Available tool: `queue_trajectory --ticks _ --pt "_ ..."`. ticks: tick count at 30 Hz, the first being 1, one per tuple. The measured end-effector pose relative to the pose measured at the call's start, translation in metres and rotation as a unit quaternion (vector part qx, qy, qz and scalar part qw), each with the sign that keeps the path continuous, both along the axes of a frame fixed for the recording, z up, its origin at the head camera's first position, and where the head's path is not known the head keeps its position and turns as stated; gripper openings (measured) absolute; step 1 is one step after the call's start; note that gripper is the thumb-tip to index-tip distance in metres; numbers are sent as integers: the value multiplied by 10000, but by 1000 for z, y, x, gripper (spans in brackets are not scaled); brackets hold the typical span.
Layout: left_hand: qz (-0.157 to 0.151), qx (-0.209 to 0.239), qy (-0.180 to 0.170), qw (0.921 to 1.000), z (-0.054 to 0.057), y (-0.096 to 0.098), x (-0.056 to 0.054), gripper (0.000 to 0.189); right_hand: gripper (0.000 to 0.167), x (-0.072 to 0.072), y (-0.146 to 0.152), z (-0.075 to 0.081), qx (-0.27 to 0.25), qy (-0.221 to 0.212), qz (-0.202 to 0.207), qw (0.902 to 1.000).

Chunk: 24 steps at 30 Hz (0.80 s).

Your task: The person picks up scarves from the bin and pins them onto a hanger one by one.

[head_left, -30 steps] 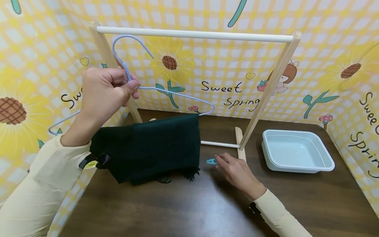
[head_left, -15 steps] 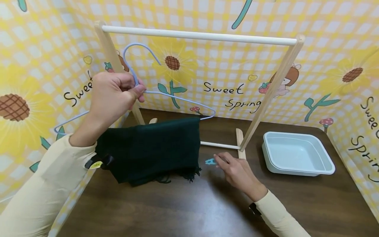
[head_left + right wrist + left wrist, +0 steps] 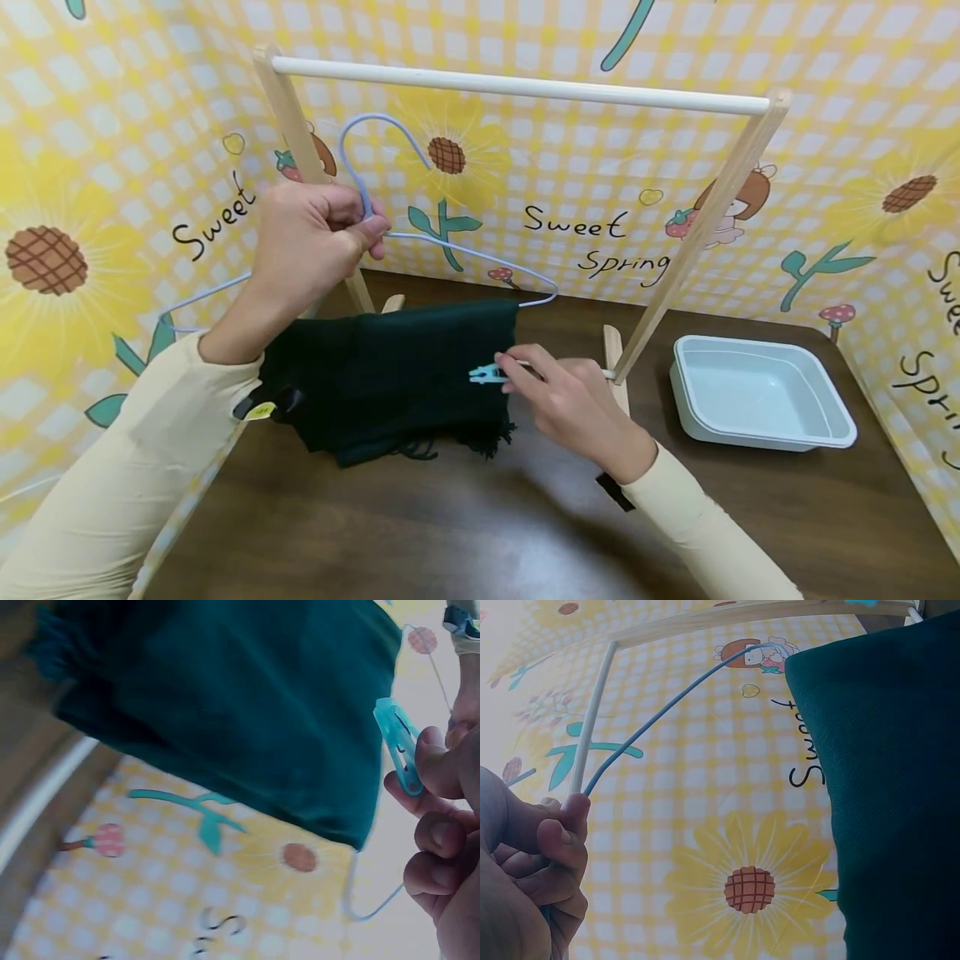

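A dark green fringed scarf hangs folded over the lower bar of a light blue clothes hanger. My left hand grips the hanger at the base of its hook, holding it up in front of the rack. In the left wrist view, curled fingers wrap the hanger's neck. Between thumb and fingertips my right hand pinches a turquoise clothespin, its tip overlapping the scarf's right part in the head view. The right wrist view shows the clothespin near the scarf's edge.
A wooden rack with a white top rail stands behind the hanger. On the right of the dark brown table sits a pale blue plastic basin. Patterned yellow cloth walls surround the table.
My right hand has lifted the clothespin from low beside the scarf, up and left to in front of it. The left hand, hanger and scarf have shifted slightly right in the view.
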<state>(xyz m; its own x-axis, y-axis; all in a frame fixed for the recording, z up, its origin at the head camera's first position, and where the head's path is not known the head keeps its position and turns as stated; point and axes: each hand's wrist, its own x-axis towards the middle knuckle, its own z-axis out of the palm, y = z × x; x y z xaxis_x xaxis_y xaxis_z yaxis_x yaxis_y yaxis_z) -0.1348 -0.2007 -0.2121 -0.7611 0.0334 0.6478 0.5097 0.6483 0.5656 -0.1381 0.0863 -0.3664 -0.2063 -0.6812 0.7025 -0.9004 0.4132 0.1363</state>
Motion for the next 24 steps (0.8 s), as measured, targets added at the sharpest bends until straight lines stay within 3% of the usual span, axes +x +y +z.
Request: queue_trajectory --ticks 3,9,24 --pt "-12 -4 -16 10000 0 0 0 39 38 -4 -12 17 48 254 5 9997" --pt "-73 51 -43 10000 0 2 0 37 23 -11 -37 41 256 646 -121 9975" --pt "-249 123 -91 9996 -2 5 0 38 23 -17 -83 59 531 874 -146 9947"
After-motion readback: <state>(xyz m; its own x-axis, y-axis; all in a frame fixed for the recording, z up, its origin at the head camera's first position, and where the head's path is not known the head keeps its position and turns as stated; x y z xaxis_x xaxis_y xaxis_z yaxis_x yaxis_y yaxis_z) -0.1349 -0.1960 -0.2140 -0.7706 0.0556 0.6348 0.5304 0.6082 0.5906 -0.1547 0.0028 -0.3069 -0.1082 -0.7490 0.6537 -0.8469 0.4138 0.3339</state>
